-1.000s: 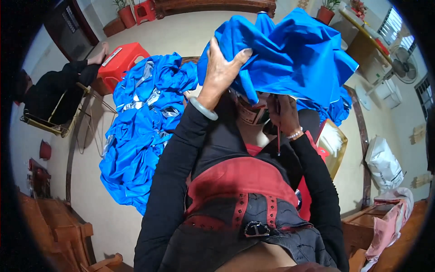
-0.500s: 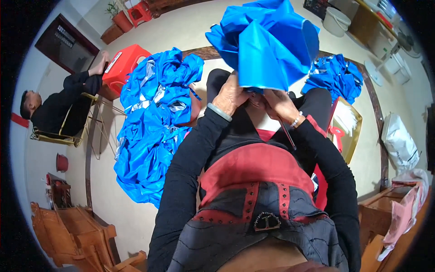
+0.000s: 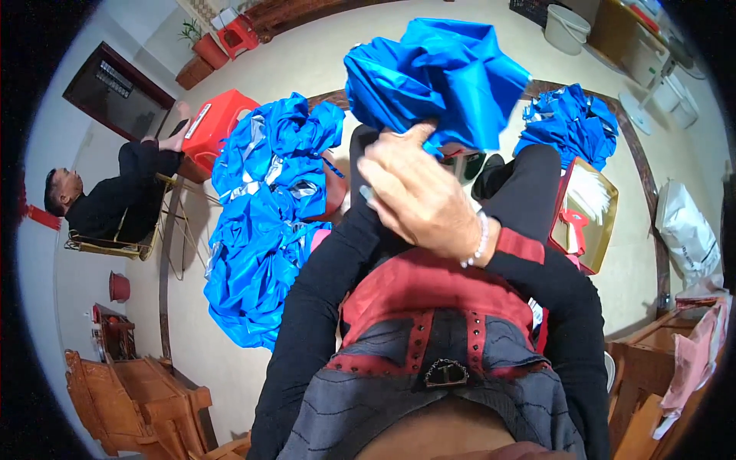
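Bunched blue cloth (image 3: 452, 77) is held up in front of the body, just beyond the lap, btwn the knees (image 3: 537, 161). Its lower edge is pinched by L hand (image 3: 418, 133), which is mostly covered by R hand (image 3: 429, 192); only thumb & a bit of knuckle are seen. R hand is laid across in front, fingers pointed up-left. B/c of blur & angle, whether anything is gripped in it can't be told.

More blue fabric is heaped on both sides: a big L pile (image 3: 257, 257) w/ silvery patches showing, and a smaller R pile (image 3: 571, 126) past the R knee. Beside the R leg an open gold-walled box (image 3: 603, 253) is set, w/ white strips (image 3: 590, 195) & a red tool (image 3: 573, 222) inside. A red stool (image 3: 218, 126) is placed just past the L pile.

Risks, as judged: the cloth's weight seems to be borne by one pinch, so if L thumb is eased, the lot could be dropped over the knees. Fabric looks slick, so folds could be pulled loose if it's tugged w/o the edge being secured. The pinch is screened by R hand, so a wrong layer could be caught. If the cloth is swung far R, strips could be swept out of the box; if far L, it could get tangled w/ the L pile.
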The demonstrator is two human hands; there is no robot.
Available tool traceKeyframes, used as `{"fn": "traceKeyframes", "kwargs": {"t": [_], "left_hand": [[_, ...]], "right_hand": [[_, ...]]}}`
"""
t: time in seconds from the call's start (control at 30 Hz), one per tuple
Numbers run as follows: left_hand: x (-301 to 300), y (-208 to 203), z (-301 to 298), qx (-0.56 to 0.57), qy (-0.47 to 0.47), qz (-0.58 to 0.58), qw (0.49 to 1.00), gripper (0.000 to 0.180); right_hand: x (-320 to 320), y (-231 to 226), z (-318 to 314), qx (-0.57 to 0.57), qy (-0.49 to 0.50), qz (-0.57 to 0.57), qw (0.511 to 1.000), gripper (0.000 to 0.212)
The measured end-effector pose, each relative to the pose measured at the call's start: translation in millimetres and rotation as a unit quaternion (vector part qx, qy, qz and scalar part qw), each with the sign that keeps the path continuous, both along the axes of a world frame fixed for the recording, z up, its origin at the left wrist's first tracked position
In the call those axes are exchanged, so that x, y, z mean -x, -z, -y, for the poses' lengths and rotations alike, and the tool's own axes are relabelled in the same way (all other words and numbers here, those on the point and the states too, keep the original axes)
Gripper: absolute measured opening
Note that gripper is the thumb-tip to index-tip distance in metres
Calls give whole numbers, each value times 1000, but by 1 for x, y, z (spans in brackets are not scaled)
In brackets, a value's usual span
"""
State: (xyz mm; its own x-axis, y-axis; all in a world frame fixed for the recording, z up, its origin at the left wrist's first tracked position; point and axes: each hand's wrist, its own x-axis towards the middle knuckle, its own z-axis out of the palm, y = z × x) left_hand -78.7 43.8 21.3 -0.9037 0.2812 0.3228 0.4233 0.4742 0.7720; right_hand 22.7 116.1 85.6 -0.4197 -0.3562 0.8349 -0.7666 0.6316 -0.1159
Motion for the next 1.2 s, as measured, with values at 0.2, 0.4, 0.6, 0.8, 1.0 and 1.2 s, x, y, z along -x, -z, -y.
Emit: {"fn": "traceKeyframes", "kwargs": {"t": [0.2,0.4,0.6,0.8,1.0,1.2], "left_hand": [[-11,-9,-23,-375,188,123,900,38],[-12,-18,-23,-422,281,241,827,54],[5,1,-46,-476,382,378,696,64],[20,27,-53,-492,331,458,663,58],[82,-42,17,-10,348,182,920,43],[79,-72,-20,-300,268,35,915,19]], "right_hand": [[65,-38,-83,32,230,-138,963,60],[75,-58,-130,232,-118,299,918,81],[105,-42,-154,183,-205,427,862,102],[134,-19,-134,271,-276,515,765,87],[146,-6,-161,263,-175,546,776,73],[139,-27,-100,196,-260,487,811,41]]}}
